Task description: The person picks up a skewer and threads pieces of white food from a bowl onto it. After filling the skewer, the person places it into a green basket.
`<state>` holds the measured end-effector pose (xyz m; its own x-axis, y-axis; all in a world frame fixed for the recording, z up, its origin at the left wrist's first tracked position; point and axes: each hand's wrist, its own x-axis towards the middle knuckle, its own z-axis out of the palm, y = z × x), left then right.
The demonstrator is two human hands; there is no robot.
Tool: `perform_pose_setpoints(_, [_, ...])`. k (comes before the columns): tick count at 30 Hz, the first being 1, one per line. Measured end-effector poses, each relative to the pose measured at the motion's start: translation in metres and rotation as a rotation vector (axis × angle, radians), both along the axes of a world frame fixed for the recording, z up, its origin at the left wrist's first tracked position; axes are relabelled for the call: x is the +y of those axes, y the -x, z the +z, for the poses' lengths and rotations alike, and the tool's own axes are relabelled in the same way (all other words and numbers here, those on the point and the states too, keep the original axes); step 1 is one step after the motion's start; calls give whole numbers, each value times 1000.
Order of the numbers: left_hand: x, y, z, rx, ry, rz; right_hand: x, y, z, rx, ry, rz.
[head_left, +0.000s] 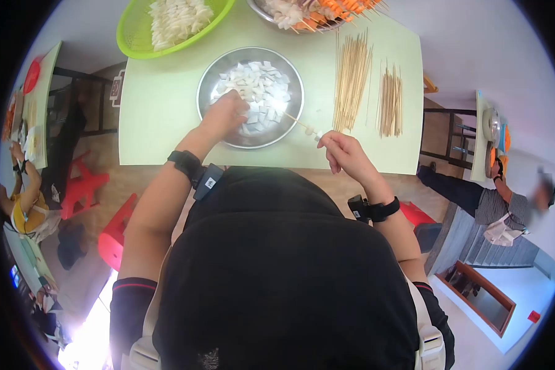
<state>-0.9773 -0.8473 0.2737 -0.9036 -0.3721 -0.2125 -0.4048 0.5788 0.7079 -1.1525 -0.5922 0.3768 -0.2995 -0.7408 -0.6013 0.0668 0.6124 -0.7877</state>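
Note:
A steel bowl point(295, 83) of white cut pieces point(262, 83) stands on the table before me. My left hand point(230, 114) reaches over its near left side, fingers curled down among the pieces. The fingertips are mostly hidden, so what they pinch does not show. To the right of the bowl, my right hand point(345, 153) is closed on a thin wooden skewer point(301, 123). The skewer points up and left, its tip over the bowl's right rim. A few white pieces are threaded on it close to my fingers.
Bare wooden skewers lie in a large bundle point(351, 80) and a smaller bundle point(390, 102) at the right. At the back are a green basket point(126, 37) of white skewered food and a metal bowl point(296, 28) of orange and pale skewers. Other people work at tables on both sides.

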Motion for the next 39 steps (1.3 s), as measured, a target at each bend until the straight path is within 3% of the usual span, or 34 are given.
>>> perform_pose_setpoints(4, [13,7,-13,82,127,-131,10,1,-10,-31,27,-63])
perform_pose_setpoints(16, [12,4,-18,148,51,123,16,0,-19,-41,45,-80])
perform_pose_setpoints(19, [2,-1,-6,128,-91,312,14,-1,-13,-21,46,-49])
perform_pose_setpoints(21, [-8,-7,5,167,-409,569,10,-3,-4,-23,-4,-19])
perform_pose_setpoints(22, [-12,-9,12,263,-603,625,10,-3,-4,-30,10,-6])
perform_pose_setpoints(25, [-22,-16,28,383,-706,667,3,-5,2,-15,17,16])
perform_pose_setpoints(39, [-30,-33,65,550,-700,715,-21,-8,28,60,80,94])
